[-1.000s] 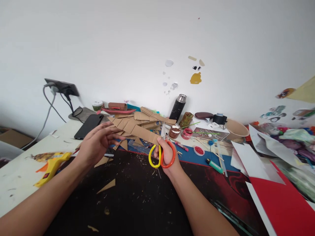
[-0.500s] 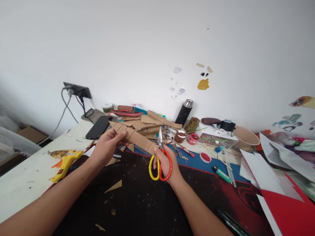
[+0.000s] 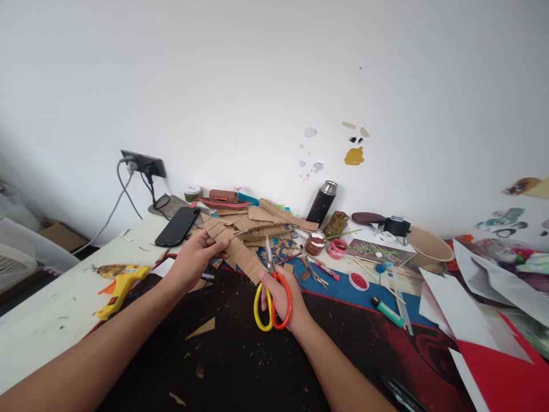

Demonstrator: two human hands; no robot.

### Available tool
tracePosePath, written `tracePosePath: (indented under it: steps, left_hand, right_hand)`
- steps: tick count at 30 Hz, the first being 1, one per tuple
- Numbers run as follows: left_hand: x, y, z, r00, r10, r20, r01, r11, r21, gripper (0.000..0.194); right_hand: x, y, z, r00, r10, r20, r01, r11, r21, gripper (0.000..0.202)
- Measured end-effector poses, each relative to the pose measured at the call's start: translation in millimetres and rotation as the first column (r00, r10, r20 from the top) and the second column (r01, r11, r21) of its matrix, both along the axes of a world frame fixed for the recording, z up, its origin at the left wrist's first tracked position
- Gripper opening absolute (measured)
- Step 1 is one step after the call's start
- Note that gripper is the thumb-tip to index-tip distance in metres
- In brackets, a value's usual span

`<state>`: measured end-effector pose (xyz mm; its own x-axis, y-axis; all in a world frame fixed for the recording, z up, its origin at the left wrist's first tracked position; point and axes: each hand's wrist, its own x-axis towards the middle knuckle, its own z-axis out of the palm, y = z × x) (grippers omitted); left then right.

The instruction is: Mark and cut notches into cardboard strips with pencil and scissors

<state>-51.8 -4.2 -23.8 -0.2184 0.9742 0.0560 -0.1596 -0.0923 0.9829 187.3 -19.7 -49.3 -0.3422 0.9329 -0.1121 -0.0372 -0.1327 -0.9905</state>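
My left hand (image 3: 198,257) is closed on a long brown cardboard strip (image 3: 243,255), thumb on top and fingers beneath. The strip slants down to the right, with creases across it. In my right hand (image 3: 281,294) are scissors (image 3: 269,260) with one yellow and one red handle loop, their blades pointing up and looking closed. My right thumb lies at the strip's lower end and seems to pinch it. Behind the hands is a heap of cardboard scraps (image 3: 274,214). A small cardboard triangle (image 3: 202,329) lies on the black mat (image 3: 240,366) below.
A yellow glue gun (image 3: 122,292) and a black phone (image 3: 177,226) lie on the left. Farther back are a black flask (image 3: 322,203), a brown paint jar (image 3: 315,243) and a pink pot (image 3: 337,248). A green-handled cutter (image 3: 388,313) and red paper (image 3: 501,372) lie right.
The strip has tilted more steeply, its right end lowered. My right hand with the scissors has moved slightly left and down. The whole view has shifted a little.
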Motion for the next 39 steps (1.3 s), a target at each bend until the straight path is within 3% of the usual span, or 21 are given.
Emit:
tracePosePath:
  steps: [17,39]
  left_hand:
    - [0.7,2.9,-3.8,1.0,0.007,-0.018,-0.007,1.0,-0.005,0.067]
    - [-2.8,3.3,-3.9,0.998,-0.028,-0.053,0.027,0.999,-0.018,0.066]
  right_hand:
    - [-4.0,-1.2,-8.7,0.999,0.017,0.036,-0.017,1.0,0.005,0.052]
    - [-4.9,-2.8,-6.0,0.997,0.026,0.07,-0.026,1.0,0.006,0.053]
